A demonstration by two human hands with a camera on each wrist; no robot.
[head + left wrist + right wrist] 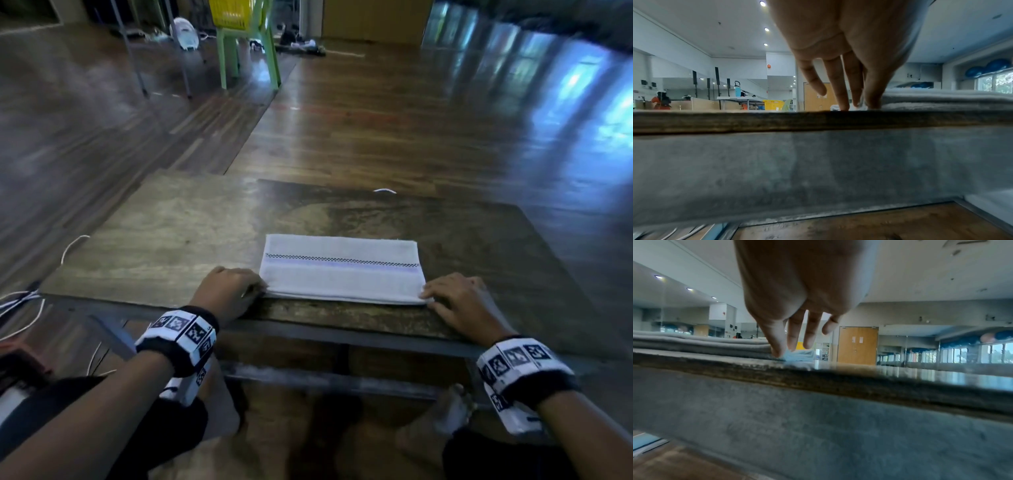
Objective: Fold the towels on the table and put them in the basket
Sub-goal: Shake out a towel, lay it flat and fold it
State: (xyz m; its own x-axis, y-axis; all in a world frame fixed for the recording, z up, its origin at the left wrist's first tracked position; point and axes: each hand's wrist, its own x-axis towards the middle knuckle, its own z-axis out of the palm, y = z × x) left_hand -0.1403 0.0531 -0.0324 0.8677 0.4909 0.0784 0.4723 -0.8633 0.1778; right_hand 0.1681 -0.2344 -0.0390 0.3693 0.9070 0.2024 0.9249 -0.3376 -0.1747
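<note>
A white towel (342, 270) with a checked and lilac stripe lies folded into a long flat rectangle near the front edge of the wooden table (171, 233). My left hand (253, 291) pinches its near left corner, thumb and fingers pointing down onto the cloth (859, 104). At the near right corner my right hand (428, 296) pinches the towel too, thumb tip on the layered edge (785, 352). The stacked layers of the towel (941, 99) (694, 344) show side-on in both wrist views. A yellow basket (233, 13) (773, 104) stands far off on a green chair (250, 51).
White cables (20, 308) trail over the floor at the left, and one loops at the table's left edge (73, 245). The floor around is glossy wood. A person in orange (660, 101) stands far away at the left of the room.
</note>
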